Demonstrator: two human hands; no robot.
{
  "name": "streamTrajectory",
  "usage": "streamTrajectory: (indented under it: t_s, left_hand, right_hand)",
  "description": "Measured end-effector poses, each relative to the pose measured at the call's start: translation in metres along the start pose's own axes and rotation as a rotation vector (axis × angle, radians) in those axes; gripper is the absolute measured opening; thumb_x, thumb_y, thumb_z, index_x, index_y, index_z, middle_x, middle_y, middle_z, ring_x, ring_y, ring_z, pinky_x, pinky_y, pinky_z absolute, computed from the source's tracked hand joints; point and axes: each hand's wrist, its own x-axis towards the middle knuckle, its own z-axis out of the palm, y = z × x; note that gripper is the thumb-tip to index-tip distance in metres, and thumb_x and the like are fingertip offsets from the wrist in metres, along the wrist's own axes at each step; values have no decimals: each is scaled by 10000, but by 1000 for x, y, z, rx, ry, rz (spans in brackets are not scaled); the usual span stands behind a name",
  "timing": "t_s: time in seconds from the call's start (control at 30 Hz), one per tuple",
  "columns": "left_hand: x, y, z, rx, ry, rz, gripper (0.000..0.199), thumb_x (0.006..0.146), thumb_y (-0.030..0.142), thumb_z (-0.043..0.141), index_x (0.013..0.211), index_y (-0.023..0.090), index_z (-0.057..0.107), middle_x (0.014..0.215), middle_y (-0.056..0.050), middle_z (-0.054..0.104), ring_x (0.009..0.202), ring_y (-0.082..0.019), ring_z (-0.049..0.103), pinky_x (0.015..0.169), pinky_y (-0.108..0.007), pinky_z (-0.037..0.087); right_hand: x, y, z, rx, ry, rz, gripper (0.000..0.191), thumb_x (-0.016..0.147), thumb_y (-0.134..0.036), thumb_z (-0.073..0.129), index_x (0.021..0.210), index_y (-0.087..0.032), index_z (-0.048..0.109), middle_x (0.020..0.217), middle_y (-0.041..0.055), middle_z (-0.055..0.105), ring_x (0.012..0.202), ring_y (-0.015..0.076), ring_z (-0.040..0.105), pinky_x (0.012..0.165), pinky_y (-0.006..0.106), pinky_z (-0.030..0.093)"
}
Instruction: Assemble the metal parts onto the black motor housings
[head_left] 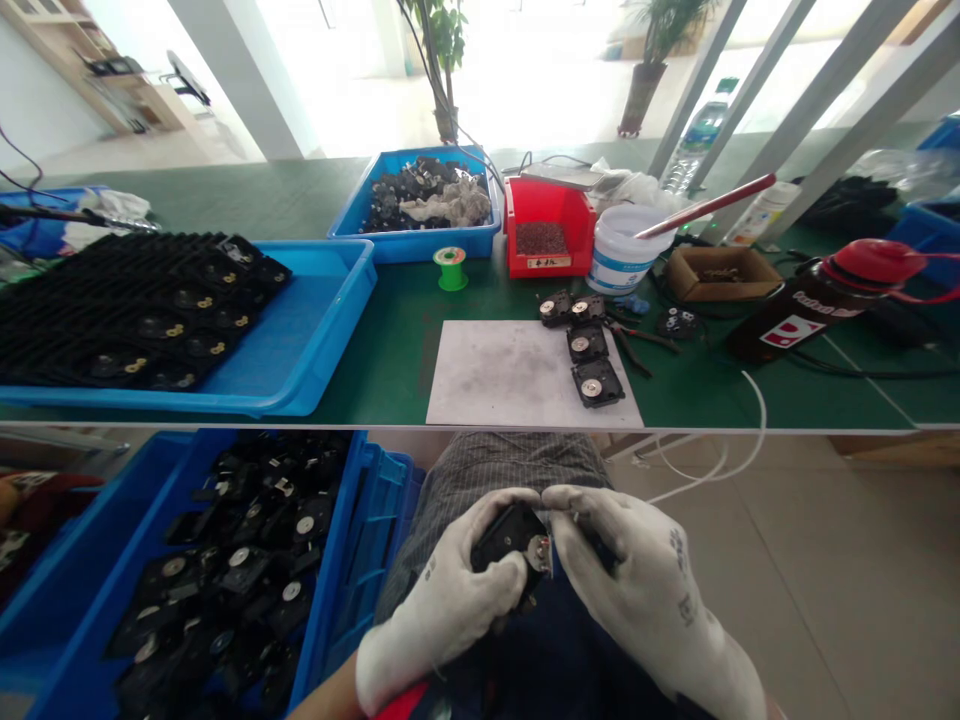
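My left hand (pixel 465 580), in a white glove, grips a small black plastic mechanism (pixel 511 535) above my lap, thumb across it. A shiny metal piece shows at the mechanism's right edge. Close beside it on the right, my gloved right hand (pixel 634 560) is curled with its fingertips near that metal piece. Something dark (pixel 600 545) shows between its thumb and fingers, mostly hidden, so its kind is unclear. Several similar black mechanisms (pixel 591 387) with silver discs lie at the right side of a smudged white sheet (pixel 495 375) on the green bench.
At left stands a blue tray (pixel 322 330) of stacked black plates. Below it, a blue crate (pixel 330 600) holds many black mechanisms. Behind the sheet are a green spool (pixel 451 270), a red bin (pixel 551 265), a white tub (pixel 622 265), pliers (pixel 631 350) and a dark bottle (pixel 795 310).
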Motion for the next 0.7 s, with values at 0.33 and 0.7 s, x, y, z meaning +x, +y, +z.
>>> streamTrajectory:
  t_s: [0.33, 0.7]
  left_hand:
    - [-1, 1, -2, 49, 4, -8, 507, 797, 278, 651, 1293, 171, 663, 1334, -98, 713, 1272, -311, 631, 1129, -413, 465]
    - [-3, 0, -2, 35, 7, 0, 478, 809, 240, 651, 1285, 187, 661, 1312, -83, 722, 1244, -302, 647, 1147, -419, 452]
  right_hand:
    - [0, -1, 0, 20, 3, 16, 142, 962, -197, 599, 939, -232, 735, 865, 26, 816, 704, 192, 772, 666, 297, 562]
    - [1, 0, 0, -24, -38, 10, 181, 974, -218, 577, 916, -224, 748, 824, 44, 804, 657, 200, 746, 627, 306, 545]
